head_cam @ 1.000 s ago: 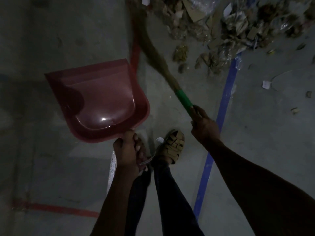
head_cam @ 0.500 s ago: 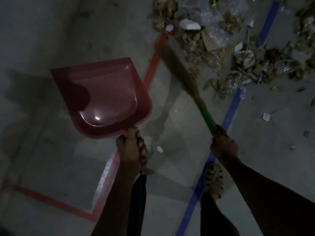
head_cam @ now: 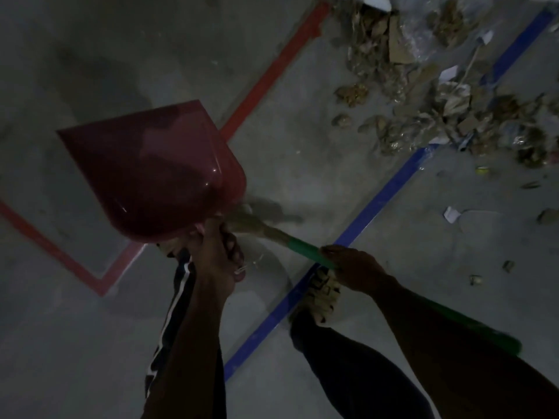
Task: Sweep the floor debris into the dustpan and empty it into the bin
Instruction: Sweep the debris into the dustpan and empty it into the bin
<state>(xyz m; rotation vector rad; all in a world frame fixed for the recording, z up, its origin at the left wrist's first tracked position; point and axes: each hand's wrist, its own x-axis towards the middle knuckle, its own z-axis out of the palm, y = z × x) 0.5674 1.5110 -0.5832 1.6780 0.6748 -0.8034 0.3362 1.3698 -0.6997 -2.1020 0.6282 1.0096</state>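
Note:
My left hand (head_cam: pixel 214 252) grips the handle of a red plastic dustpan (head_cam: pixel 151 173), held above the floor with its empty scoop facing up and its mouth pointing away to the left. My right hand (head_cam: pixel 354 264) holds a broom (head_cam: pixel 302 246) by its green handle. The straw head runs left, low behind the dustpan's rear edge and my left hand, and is partly hidden there. A wide pile of debris (head_cam: pixel 429 95), dry leaves, cardboard scraps, paper and plastic film, lies on the floor at the upper right, well apart from the dustpan.
The floor is grey concrete with a red tape line (head_cam: pixel 272 71) and a blue tape line (head_cam: pixel 372 207). My sandalled right foot (head_cam: pixel 323 294) stands on the blue line. Loose scraps (head_cam: pixel 452 213) are scattered on the right. No bin is in view.
The broom has swung from pointing up towards the debris to lying low and leftward beneath the dustpan. The dustpan's scoop has gone into shadow, and the debris pile has slid to the upper right.

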